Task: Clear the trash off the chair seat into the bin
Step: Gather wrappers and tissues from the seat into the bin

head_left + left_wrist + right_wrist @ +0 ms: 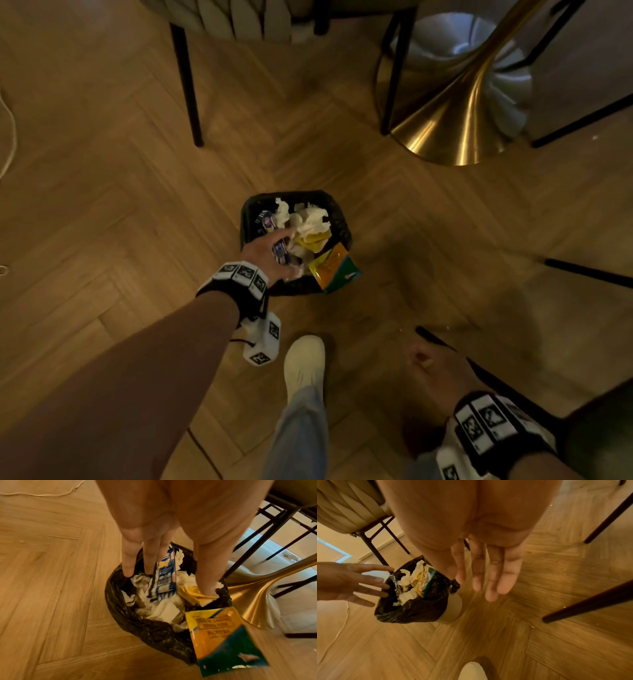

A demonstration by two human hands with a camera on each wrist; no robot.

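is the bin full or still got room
Full: in the bin, tissues heap to the rim and an orange-green packet overhangs its edge.

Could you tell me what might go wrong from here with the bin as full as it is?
1. The yellow and green packet lies tilted across the rim of the bin, partly outside it; it may slide onto the floor.
2. The blue wrapper stands upright on heaped tissues under the open left hand, so it could tip out.
3. The black liner bunches loosely over the rim; pressing trash down might drag it in.
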